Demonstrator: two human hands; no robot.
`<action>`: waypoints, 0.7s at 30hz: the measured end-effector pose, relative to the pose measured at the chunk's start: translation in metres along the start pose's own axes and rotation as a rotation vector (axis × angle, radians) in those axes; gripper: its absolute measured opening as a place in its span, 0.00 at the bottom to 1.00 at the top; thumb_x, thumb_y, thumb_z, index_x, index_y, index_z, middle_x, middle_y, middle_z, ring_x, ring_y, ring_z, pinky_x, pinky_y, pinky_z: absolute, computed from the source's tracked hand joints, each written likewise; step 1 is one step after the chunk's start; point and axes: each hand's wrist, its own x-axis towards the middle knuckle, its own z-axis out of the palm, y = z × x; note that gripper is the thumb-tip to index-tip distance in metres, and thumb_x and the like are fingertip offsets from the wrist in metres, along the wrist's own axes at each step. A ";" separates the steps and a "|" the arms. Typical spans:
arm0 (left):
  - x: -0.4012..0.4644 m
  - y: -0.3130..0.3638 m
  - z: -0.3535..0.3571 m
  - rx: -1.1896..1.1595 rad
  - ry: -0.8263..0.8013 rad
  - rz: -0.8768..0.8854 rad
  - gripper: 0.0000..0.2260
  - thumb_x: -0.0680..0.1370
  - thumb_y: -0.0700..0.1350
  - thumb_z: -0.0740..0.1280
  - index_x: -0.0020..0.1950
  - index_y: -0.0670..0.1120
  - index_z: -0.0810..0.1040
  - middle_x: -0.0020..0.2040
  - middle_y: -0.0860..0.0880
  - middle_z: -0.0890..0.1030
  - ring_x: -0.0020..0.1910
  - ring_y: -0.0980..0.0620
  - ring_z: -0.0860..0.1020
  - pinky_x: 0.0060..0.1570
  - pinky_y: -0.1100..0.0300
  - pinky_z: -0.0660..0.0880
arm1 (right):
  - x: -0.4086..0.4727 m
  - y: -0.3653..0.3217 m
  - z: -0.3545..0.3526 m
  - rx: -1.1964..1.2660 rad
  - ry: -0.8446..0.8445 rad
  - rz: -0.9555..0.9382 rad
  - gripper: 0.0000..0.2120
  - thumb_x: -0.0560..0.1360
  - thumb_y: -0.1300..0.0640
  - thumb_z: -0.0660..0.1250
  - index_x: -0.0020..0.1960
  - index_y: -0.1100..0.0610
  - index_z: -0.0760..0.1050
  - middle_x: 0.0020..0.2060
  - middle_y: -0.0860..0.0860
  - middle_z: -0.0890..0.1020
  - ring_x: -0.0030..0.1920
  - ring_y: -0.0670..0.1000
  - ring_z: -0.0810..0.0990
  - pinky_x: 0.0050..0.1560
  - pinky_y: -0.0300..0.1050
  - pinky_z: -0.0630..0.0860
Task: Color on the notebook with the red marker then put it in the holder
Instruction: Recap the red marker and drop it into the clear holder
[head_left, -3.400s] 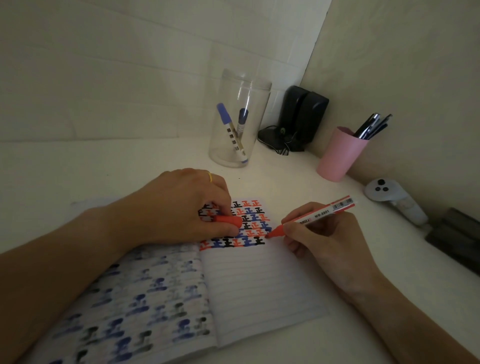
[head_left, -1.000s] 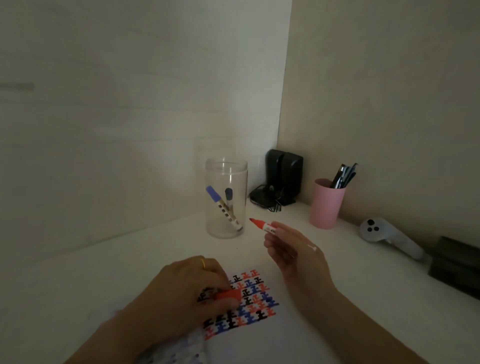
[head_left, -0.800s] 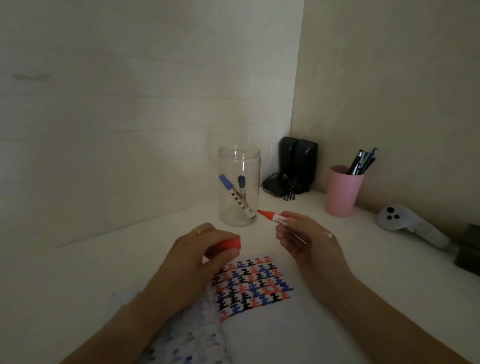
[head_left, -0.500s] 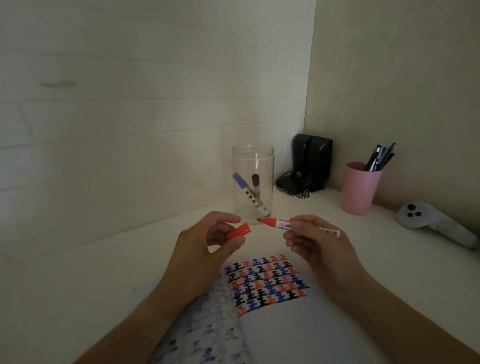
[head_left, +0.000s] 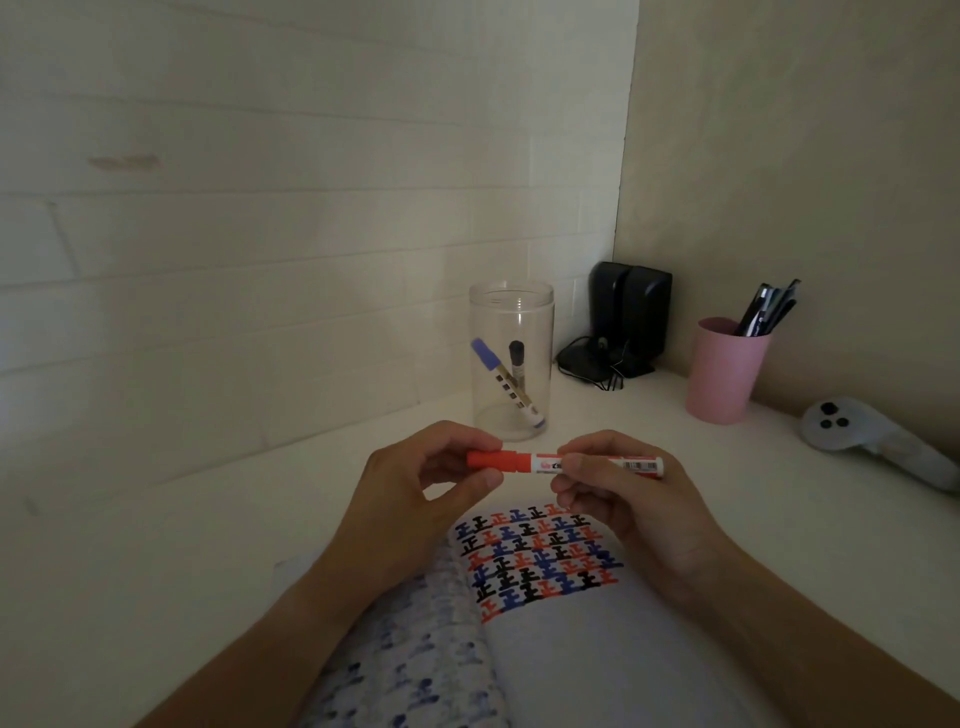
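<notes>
The red marker (head_left: 540, 463) lies level in the air between both hands, above the open notebook (head_left: 540, 561). Its red cap (head_left: 496, 461) sits on the tip end, pinched by my left hand (head_left: 415, 499). My right hand (head_left: 623, 499) grips the white barrel. The notebook's right page carries rows of red, blue and black marks. Behind the hands stands a clear plastic jar, the holder (head_left: 511, 358), with a blue marker and a black marker leaning inside.
A pink cup (head_left: 724, 374) of dark pens stands at the right by the wall. Black speakers (head_left: 631, 317) with a cable fill the corner. A white controller (head_left: 878, 441) lies at the far right on the white desk (head_left: 182, 545).
My hands rose from the page and came together. The cap in my left hand went onto the marker's tip, which was bare half a second ago. The view tilted up.
</notes>
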 end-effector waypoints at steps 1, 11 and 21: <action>0.000 0.001 -0.001 -0.024 -0.002 -0.005 0.10 0.73 0.41 0.75 0.53 0.51 0.84 0.46 0.56 0.86 0.47 0.56 0.85 0.50 0.69 0.78 | -0.001 -0.001 0.000 -0.001 -0.008 0.005 0.06 0.72 0.63 0.72 0.47 0.62 0.85 0.38 0.60 0.86 0.37 0.53 0.85 0.41 0.41 0.81; -0.001 0.012 -0.002 -0.245 -0.073 -0.069 0.10 0.73 0.42 0.72 0.53 0.41 0.85 0.41 0.45 0.88 0.37 0.47 0.87 0.42 0.61 0.82 | -0.007 -0.007 0.003 -0.012 -0.054 -0.006 0.12 0.68 0.58 0.74 0.49 0.61 0.86 0.41 0.60 0.88 0.40 0.54 0.87 0.42 0.39 0.83; 0.000 0.016 -0.003 -0.354 -0.051 -0.102 0.10 0.73 0.44 0.71 0.50 0.39 0.84 0.35 0.46 0.86 0.31 0.49 0.84 0.37 0.61 0.81 | -0.011 -0.009 0.009 -0.012 -0.074 -0.035 0.14 0.66 0.58 0.75 0.51 0.60 0.86 0.44 0.61 0.88 0.44 0.57 0.88 0.45 0.42 0.83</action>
